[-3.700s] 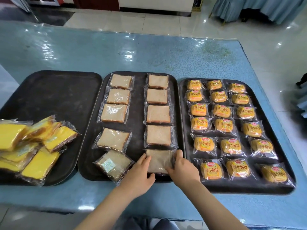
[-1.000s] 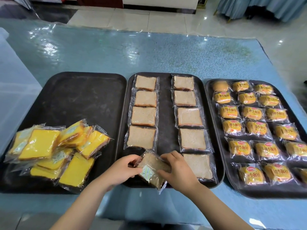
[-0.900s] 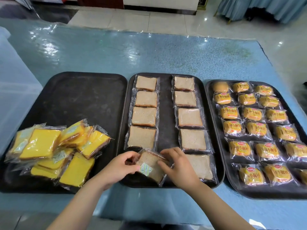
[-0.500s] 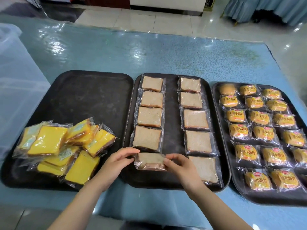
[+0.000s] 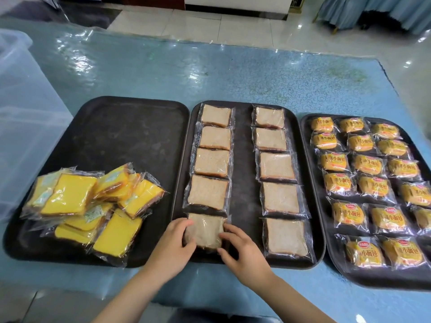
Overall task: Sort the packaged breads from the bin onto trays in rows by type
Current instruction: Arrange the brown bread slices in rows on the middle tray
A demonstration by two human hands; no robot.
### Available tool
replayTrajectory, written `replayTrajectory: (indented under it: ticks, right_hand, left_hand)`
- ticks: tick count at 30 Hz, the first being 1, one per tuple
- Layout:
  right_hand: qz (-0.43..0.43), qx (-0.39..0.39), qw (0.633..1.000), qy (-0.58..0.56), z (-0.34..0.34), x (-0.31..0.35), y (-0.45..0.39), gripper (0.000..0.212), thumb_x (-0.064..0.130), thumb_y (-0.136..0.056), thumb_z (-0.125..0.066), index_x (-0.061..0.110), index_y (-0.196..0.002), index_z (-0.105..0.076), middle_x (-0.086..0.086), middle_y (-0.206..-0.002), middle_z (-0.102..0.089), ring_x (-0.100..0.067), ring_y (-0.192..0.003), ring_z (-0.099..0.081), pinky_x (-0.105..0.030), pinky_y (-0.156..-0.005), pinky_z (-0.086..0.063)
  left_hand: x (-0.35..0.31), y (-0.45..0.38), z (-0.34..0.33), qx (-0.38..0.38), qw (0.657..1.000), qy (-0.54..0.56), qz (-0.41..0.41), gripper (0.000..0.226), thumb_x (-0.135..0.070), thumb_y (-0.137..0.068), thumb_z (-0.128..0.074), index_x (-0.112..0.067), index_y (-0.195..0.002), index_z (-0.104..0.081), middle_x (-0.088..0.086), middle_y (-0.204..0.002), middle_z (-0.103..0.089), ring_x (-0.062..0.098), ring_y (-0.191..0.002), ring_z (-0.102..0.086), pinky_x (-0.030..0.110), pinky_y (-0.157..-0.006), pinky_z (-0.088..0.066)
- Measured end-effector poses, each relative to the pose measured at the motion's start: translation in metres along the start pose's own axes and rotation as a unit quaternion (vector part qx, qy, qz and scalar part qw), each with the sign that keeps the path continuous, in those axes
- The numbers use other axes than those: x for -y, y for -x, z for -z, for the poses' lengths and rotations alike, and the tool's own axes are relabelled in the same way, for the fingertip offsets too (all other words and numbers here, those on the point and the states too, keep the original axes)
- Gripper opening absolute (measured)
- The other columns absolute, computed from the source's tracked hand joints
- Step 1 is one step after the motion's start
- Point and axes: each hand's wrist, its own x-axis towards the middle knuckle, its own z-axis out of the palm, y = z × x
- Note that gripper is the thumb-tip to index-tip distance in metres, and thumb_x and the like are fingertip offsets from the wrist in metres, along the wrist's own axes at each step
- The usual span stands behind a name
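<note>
both hands, left hand [image 5: 173, 243] and right hand [image 5: 242, 249], pinch the sides of the last brown bread pack [image 5: 205, 229] at the near edge of the middle tray [image 5: 242, 183], squaring it under its row so types stay separate

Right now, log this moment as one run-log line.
step: seating brown bread packet in middle tray left row | left hand: on packet | right hand: on packet | yellow packets: unsorted
</note>
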Motion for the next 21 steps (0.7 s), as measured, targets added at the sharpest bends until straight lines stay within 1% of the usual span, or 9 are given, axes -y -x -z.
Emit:
replayTrajectory:
  ticks: [2, 4, 6, 8, 11, 14, 17, 20, 21]
  right_hand:
    - [0.017, 0.008, 1.0, 0.023, -0.004, 0.0, 0.002, 0.051, 0.044, -0.091, -0.055, 0.02, -0.136, -0.055, 0.014, -0.148, -0.034, 0.001, -0.135, -0.034, -0.006, -0.11, -0.018]
    - [0.024, 0.01, 0.999, 0.042, -0.006, -0.001, 0.004, 0.055, 0.047, -0.09, -0.045, 0.019, -0.137, -0.053, 0.009, -0.151, -0.034, -0.005, -0.137, -0.035, -0.005, -0.11, -0.015]
    - [0.033, 0.003, 0.998, 0.058, -0.008, -0.004, 0.006, 0.05, 0.039, -0.092, -0.043, 0.018, -0.136, -0.054, 0.004, -0.151, -0.037, -0.011, -0.136, -0.039, -0.008, -0.11, -0.018]
    - [0.045, 0.003, 0.996, 0.078, -0.007, -0.006, 0.006, 0.043, 0.026, -0.094, -0.046, 0.016, -0.135, -0.055, 0.0, -0.151, -0.039, -0.017, -0.135, -0.042, -0.016, -0.111, -0.026]
    - [0.082, 0.015, 0.99, 0.117, -0.002, -0.008, 0.005, 0.044, 0.016, -0.091, -0.048, 0.014, -0.135, -0.055, -0.005, -0.149, -0.041, -0.023, -0.134, -0.042, -0.027, -0.112, -0.031]
    - [0.091, -0.009, 0.989, 0.114, 0.013, -0.014, 0.006, 0.043, 0.014, -0.089, -0.05, 0.014, -0.132, -0.058, -0.006, -0.145, -0.046, -0.022, -0.132, -0.044, -0.035, -0.112, -0.036]
    - [0.057, -0.084, 0.99, 0.102, 0.035, -0.029, 0.007, 0.046, 0.011, -0.089, -0.048, 0.013, -0.134, -0.056, -0.006, -0.147, -0.043, -0.019, -0.135, -0.038, -0.037, -0.116, -0.029]
    - [-0.016, -0.178, 0.975, 0.128, 0.061, -0.049, 0.001, 0.047, 0.009, -0.091, -0.046, 0.012, -0.138, -0.052, -0.009, -0.15, -0.04, -0.025, -0.139, -0.032, -0.044, -0.118, -0.022]
    - [-0.043, -0.187, 0.971, 0.144, 0.07, -0.054, -0.003, 0.047, 0.012, -0.094, -0.047, 0.012, -0.141, -0.048, -0.009, -0.152, -0.037, -0.027, -0.142, -0.029, -0.045, -0.119, -0.019]
  left_hand:
    - [0.0, 0.003, -0.004, -0.013, 0.995, -0.088, -0.033, 0.048, -0.025, -0.093, -0.057, -0.026, -0.14, -0.045, -0.011, -0.15, -0.028, 0.007, -0.134, -0.033, 0.023, -0.11, -0.031]
    - [0.0, 0.006, -0.008, -0.03, 0.981, -0.178, -0.079, 0.05, -0.03, -0.091, -0.058, -0.029, -0.139, -0.045, -0.009, -0.154, -0.023, 0.014, -0.137, -0.03, 0.029, -0.108, -0.036]
    - [0.002, 0.006, -0.012, -0.042, 0.956, -0.258, -0.13, 0.05, -0.033, -0.086, -0.062, -0.03, -0.135, -0.05, -0.006, -0.151, -0.032, 0.019, -0.133, -0.037, 0.036, -0.102, -0.046]
    - [0.003, 0.005, -0.015, -0.044, 0.941, -0.297, -0.153, 0.052, -0.034, -0.081, -0.069, -0.03, -0.13, -0.054, -0.006, -0.145, -0.043, 0.019, -0.128, -0.044, 0.034, -0.095, -0.05]
    - [0.001, 0.005, -0.016, -0.041, 0.931, -0.331, -0.147, 0.057, -0.033, -0.072, -0.079, -0.029, -0.125, -0.06, -0.006, -0.135, -0.054, 0.018, -0.12, -0.054, 0.029, -0.079, -0.056]
    - [-0.007, 0.004, -0.016, -0.029, 0.915, -0.379, -0.131, 0.054, -0.031, -0.065, -0.084, -0.024, -0.115, -0.067, -0.001, -0.124, -0.062, 0.021, -0.108, -0.062, 0.031, -0.067, -0.058]
    - [-0.023, -0.008, -0.018, -0.069, 0.91, -0.381, -0.147, 0.038, -0.032, -0.076, -0.073, -0.02, -0.112, -0.066, 0.002, -0.125, -0.061, 0.023, -0.115, -0.058, 0.037, -0.085, -0.055]
    - [-0.036, -0.031, -0.026, -0.083, 0.908, -0.369, -0.179, 0.052, -0.04, -0.09, -0.055, -0.015, -0.135, -0.051, 0.006, -0.148, -0.044, 0.025, -0.137, -0.04, 0.04, -0.108, -0.041]
    - [-0.038, -0.041, -0.028, -0.075, 0.906, -0.375, -0.183, 0.058, -0.044, -0.092, -0.051, -0.016, -0.143, -0.044, 0.006, -0.154, -0.036, 0.027, -0.142, -0.032, 0.042, -0.113, -0.033]
